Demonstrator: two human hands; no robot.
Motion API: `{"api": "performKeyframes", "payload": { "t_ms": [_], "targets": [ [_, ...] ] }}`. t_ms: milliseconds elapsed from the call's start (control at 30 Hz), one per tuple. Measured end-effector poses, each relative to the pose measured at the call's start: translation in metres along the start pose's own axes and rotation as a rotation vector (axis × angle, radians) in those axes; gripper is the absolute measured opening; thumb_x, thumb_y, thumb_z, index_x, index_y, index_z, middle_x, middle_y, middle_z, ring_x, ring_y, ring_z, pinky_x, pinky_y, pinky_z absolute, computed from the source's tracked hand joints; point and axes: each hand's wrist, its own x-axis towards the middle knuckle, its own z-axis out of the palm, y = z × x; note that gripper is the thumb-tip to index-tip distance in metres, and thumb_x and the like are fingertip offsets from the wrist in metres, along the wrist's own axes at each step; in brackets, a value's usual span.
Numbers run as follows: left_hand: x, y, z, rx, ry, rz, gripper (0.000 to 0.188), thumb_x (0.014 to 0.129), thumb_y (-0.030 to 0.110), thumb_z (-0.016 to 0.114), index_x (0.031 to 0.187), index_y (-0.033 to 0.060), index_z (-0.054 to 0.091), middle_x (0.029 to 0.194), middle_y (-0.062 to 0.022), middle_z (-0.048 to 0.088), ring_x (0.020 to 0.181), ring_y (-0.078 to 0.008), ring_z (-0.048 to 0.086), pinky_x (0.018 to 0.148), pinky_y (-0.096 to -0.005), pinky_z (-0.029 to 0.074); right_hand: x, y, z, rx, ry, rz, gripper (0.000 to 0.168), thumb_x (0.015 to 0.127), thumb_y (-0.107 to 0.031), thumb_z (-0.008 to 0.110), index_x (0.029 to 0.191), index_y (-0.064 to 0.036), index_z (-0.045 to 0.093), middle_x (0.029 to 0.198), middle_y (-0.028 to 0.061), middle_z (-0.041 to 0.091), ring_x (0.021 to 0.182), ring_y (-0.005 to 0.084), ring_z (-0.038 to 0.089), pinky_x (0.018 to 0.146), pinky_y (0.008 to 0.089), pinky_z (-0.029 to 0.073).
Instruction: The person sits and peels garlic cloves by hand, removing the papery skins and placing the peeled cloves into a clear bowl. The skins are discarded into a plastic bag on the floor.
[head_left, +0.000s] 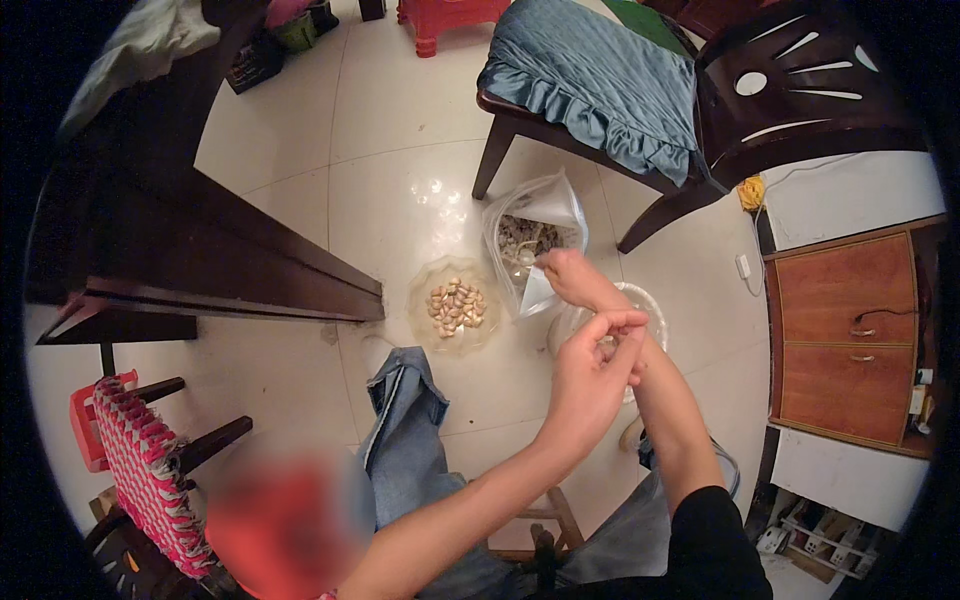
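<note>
My right hand (574, 276) reaches to the mouth of an upright silvery plastic bag (536, 296); its fingertips are blurred near a pale garlic bulb (525, 257) inside. Dark, dry-looking bits lie behind the bulb. Curled at the fingers, my left hand (596, 367) overlaps my right forearm in the view, and whether anything is between its fingers cannot be made out. Below both arms stands a round bin (660, 324) with a pale liner rim, largely hidden. Left of the bag, a translucent scalloped plate (420, 330) on the tiled floor bears many garlic cloves (457, 306).
A dark wooden chair (506, 142) with a blue ruffled cushion (592, 82) stands behind the bag. On the left is a dark wooden furniture leg (300, 262), with a pink woven-seat stool (142, 472) nearer. A wooden cabinet (847, 330) lines the right side.
</note>
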Motion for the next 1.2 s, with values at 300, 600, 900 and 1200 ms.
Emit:
{"api": "performKeyframes", "payload": {
  "t_ms": [300, 600, 900, 1200],
  "targets": [
    [0.009, 0.016, -0.014, 0.001, 0.011, -0.091, 0.021, 0.097, 0.012, 0.059, 0.115, 0.0016, 0.063, 0.094, -0.0024, 0.063, 0.076, -0.008, 0.059, 0.068, -0.0232, 0.05, 0.088, 0.075, 0.096, -0.1, -0.183, 0.322, 0.044, 0.08, -0.011, 0.06, 0.123, -0.008, 0.064, 0.117, 0.023, 0.064, 0.109, 0.0375, 0.062, 0.096, 0.043, 0.05],
    [0.016, 0.016, -0.008, 0.0, -0.02, -0.147, 0.022, 0.098, 0.014, 0.059, 0.115, 0.002, 0.064, 0.092, -0.0017, 0.064, 0.076, -0.0066, 0.057, 0.068, -0.0227, 0.049, 0.087, 0.093, 0.123, 1.013, 0.631, 0.767, 0.035, 0.094, -0.013, 0.06, 0.127, -0.004, 0.061, 0.124, 0.0067, 0.064, 0.119, 0.023, 0.055, 0.105, 0.035, 0.038],
    [0.016, 0.01, -0.002, 0.024, 0.001, -0.016, 0.02, 0.097, 0.013, 0.059, 0.113, 0.0019, 0.065, 0.093, -0.0017, 0.064, 0.075, -0.0069, 0.058, 0.067, -0.023, 0.049, 0.002, 0.02, 0.006, 1.848, 0.26, 0.367, 0.034, 0.098, -0.008, 0.049, 0.126, 0.01, 0.054, 0.13, 0.0168, 0.059, 0.119, 0.0249, 0.057, 0.105, 0.0386, 0.045],
    [0.03, -0.018, 0.004, 0.191, 0.18, 0.182, 0.041, 0.09, 0.009, 0.067, 0.128, 0.0075, 0.053, 0.115, -0.0072, 0.054, 0.085, -0.0108, 0.061, 0.069, -0.0252, 0.053, -0.125, -0.051, -0.143, 1.853, 0.384, 0.155, 0.034, 0.098, -0.007, 0.048, 0.121, 0.018, 0.052, 0.128, 0.0278, 0.056, 0.121, 0.0348, 0.057, 0.11, 0.0458, 0.044]
  ]
}}
